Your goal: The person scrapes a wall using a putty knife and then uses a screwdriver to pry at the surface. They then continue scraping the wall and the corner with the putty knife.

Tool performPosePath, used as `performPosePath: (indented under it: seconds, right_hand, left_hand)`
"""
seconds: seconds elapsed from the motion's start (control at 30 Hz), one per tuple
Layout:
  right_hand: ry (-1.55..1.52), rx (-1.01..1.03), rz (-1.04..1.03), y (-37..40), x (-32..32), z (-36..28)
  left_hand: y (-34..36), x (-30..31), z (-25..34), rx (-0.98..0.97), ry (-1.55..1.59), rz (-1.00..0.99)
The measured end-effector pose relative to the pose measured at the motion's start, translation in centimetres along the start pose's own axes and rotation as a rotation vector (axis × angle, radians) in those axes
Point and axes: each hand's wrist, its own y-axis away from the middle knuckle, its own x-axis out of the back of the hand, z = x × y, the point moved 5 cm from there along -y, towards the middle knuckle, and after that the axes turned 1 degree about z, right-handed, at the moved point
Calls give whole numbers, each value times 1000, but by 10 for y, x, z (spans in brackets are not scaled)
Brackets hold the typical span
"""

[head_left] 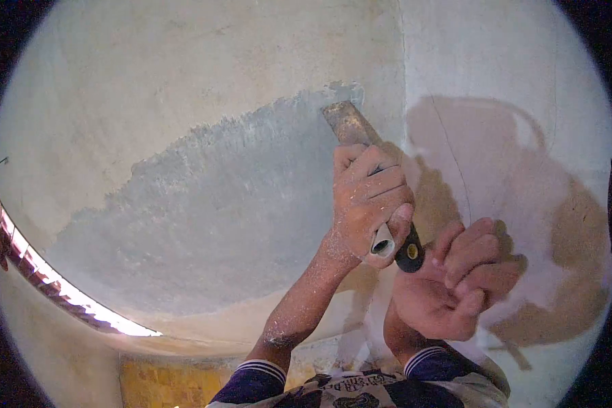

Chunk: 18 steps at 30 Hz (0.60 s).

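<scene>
My left hand (370, 197) is closed around a scraper, its worn metal blade (347, 122) pointing up against the wall. The black handle end (410, 253) with a brass-coloured hole sticks out below my fist. A pale hollow tube (383, 241) also pokes out of the same grip beside the handle. Pale dust specks my left hand and forearm. Just right of the handle end, my right hand (452, 282) is raised with its fingers curled in towards the palm, and nothing shows in them. The blade tip lies near the upper right end of a bare grey patch (231, 197).
Cream-coloured wall coating (183, 75) surrounds the grey patch. A wall corner runs down right of the scraper, and the adjoining wall (483, 61) has a thin crack and carries my shadow. At lower left is a bright slatted opening (68, 289), with a yellowish surface (183, 381) below.
</scene>
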Motion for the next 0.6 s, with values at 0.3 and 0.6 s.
performPosePath:
  seconds: [0.3,0.6]
  right_hand:
    - [43,51,-225,5,3,-1]
    - [63,126,-160,27,15,8]
  left_hand:
    - [1,-3,-1,-30,57,65]
    - [-1,14,-9,1,89,13]
